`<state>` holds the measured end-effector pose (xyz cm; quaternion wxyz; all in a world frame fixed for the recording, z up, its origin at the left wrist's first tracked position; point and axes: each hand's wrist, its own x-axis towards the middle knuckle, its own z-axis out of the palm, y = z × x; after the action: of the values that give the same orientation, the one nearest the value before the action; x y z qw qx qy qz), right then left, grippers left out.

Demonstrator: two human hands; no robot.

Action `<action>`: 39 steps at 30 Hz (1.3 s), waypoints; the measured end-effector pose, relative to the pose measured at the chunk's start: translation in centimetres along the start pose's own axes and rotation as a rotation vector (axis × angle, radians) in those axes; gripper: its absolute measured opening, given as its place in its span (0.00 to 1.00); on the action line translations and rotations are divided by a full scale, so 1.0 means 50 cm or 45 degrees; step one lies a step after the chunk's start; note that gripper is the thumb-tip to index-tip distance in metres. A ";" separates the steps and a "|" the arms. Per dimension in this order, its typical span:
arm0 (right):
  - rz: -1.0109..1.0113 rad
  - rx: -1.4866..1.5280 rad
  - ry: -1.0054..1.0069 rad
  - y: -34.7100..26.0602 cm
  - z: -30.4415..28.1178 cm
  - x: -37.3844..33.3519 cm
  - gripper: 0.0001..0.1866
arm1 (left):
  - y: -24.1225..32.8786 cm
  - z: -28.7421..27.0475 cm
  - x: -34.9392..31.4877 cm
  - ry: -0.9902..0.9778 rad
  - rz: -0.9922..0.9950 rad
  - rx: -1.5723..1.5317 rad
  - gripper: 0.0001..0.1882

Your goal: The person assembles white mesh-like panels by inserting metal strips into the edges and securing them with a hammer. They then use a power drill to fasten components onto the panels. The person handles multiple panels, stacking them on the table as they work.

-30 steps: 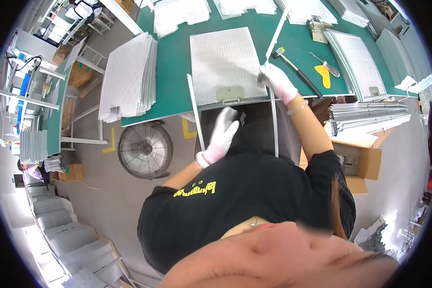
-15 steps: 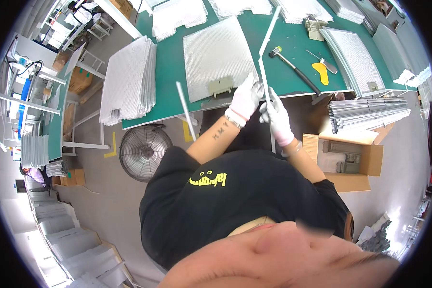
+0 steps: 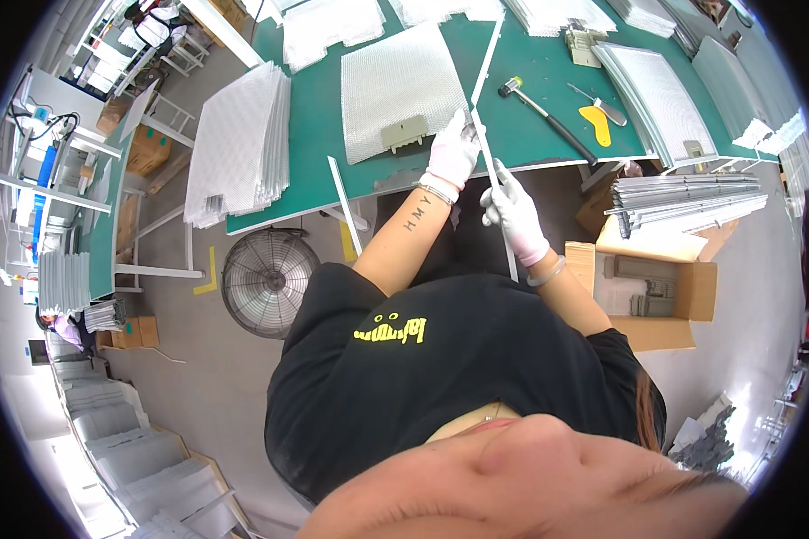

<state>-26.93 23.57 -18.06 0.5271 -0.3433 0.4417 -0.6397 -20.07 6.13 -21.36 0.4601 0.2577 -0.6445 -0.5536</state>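
Note:
A long, thin pale strip (image 3: pixel 484 149) runs from the table edge down toward my body. At its upper end it meets a second pale strip (image 3: pixel 487 65) at an angle. My left hand (image 3: pixel 453 154), in a white glove, is closed on the lower strip close to that joint. Lower down, my gloved right hand (image 3: pixel 518 216) grips the same strip with bent fingers. Just left of my left hand lies a silvery mesh panel (image 3: pixel 403 81), with a beige bracket (image 3: pixel 405 135) at its near edge. Another pale strip (image 3: pixel 343 205) slants past the table's front edge.
On the green table (image 3: pixel 319 108) are a hammer (image 3: pixel 548 119), a yellow scraper (image 3: pixel 595 126), a screwdriver (image 3: pixel 609 110) and stacked mesh panels (image 3: pixel 243 139). A floor fan (image 3: pixel 270 283) stands below left. At right sit an open carton (image 3: pixel 692 296) and bundled strips (image 3: pixel 688 207).
My left hand has moved farther over the table. The mesh panel and its bracket have slid away from the front edge. Both joined strips have shifted left, still held.

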 end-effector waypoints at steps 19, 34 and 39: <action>0.041 -0.224 -0.009 -0.030 0.002 0.037 0.31 | 0.022 0.002 -0.005 0.062 -0.183 0.043 0.10; 0.334 -0.435 -0.205 -0.064 0.011 0.296 0.10 | 0.146 -0.070 -0.157 0.002 -0.718 -1.254 0.19; 0.413 -0.071 -0.186 -0.050 -0.045 0.281 0.09 | 0.229 -0.354 -0.176 0.514 0.477 1.326 0.19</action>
<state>-32.83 10.42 -16.94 0.6445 -0.3276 0.4692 -0.5071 1.39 8.01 -13.84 0.4764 0.4319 -0.7657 -0.0133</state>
